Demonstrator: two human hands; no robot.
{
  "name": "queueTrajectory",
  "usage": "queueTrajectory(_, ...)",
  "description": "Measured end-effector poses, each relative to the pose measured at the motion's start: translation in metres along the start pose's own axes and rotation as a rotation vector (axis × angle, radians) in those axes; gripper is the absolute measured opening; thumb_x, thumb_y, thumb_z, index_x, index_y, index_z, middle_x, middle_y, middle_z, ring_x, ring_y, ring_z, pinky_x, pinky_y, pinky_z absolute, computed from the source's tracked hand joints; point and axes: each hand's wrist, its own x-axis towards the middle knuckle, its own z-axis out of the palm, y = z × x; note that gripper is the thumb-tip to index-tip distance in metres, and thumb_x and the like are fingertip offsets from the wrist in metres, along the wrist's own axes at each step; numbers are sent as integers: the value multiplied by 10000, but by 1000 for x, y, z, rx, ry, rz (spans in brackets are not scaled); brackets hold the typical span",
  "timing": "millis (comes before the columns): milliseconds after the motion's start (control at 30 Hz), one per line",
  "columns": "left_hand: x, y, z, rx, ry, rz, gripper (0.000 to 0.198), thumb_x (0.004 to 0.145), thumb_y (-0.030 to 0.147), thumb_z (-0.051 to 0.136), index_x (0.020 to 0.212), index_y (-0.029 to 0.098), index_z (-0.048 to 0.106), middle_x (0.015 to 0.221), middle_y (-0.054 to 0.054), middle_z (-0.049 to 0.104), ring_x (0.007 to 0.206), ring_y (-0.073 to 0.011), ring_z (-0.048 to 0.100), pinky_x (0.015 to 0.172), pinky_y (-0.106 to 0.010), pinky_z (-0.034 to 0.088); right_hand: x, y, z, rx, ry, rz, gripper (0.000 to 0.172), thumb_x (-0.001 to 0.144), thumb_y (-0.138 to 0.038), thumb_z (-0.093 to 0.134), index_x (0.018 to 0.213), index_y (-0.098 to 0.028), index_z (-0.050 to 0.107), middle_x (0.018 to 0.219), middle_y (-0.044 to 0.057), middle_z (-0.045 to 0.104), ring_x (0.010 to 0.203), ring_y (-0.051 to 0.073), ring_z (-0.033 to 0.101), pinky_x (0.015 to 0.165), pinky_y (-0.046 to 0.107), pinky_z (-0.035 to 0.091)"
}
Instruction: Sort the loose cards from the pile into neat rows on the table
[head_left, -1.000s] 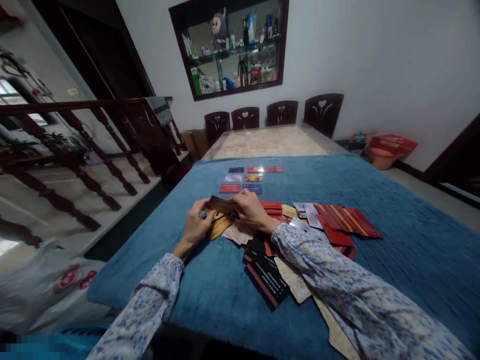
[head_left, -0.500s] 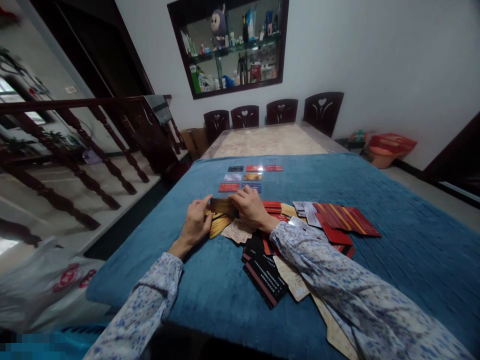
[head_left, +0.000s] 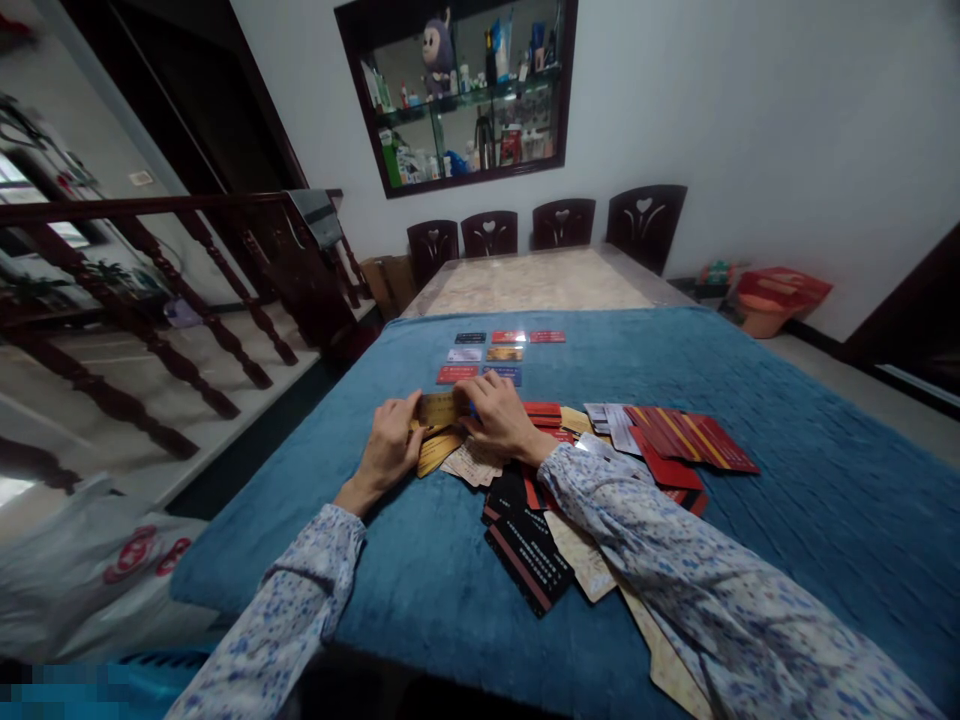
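Observation:
A gold card (head_left: pixel 440 407) stands tilted between my two hands, its face toward me. My left hand (head_left: pixel 391 437) pinches it at the left end, the thumb low by other yellow cards. My right hand (head_left: pixel 496 413) is closed on the right end, with its fingertips partly hidden; a bit of blue shows by them. Below the held card lie fanned yellow cards (head_left: pixel 438 454) and pale printed cards (head_left: pixel 472 463). Nearer me are black cards (head_left: pixel 531 560) with white print. Beyond my hands, several cards lie in short rows, among them a red card (head_left: pixel 457 375) and a blue card (head_left: pixel 504 376).
Red striped cards (head_left: pixel 690 440) and white cards (head_left: pixel 624 427) overlap right of my right hand. Cream cards (head_left: pixel 581 560) lie under my right forearm. A blue cloth (head_left: pixel 300 500) covers the near table; chairs (head_left: pixel 564 222) stand beyond it. A white bag (head_left: pixel 90 570) is at the left.
The gold card has tipped so that more of its face shows. A bit of blue has come into sight by my right fingertips. Both hands stay nearly in place.

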Motion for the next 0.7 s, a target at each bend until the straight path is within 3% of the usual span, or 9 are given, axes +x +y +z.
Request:
queueTrajectory(233,1,-4,-1,2,-47,-35,540,916,208,567,1443,124,488,1178,-153,694,1107,-306,602,979,-467,482,0,-2,-1,-68,-50,3,592,827,-247,710,1388,-124,566,1312,195,625,1161,335,470,872,412,371)
queueTrajectory(700,14,-4,-3,23,-142,-84,537,842,174,605,1378,168,565,1300,-169,619,1233,-336,559,1028,-507,460,7,-1,-13,-149,-154,3,496,831,-285,732,1297,-146,635,1360,187,589,1219,337,438,897,422,386)
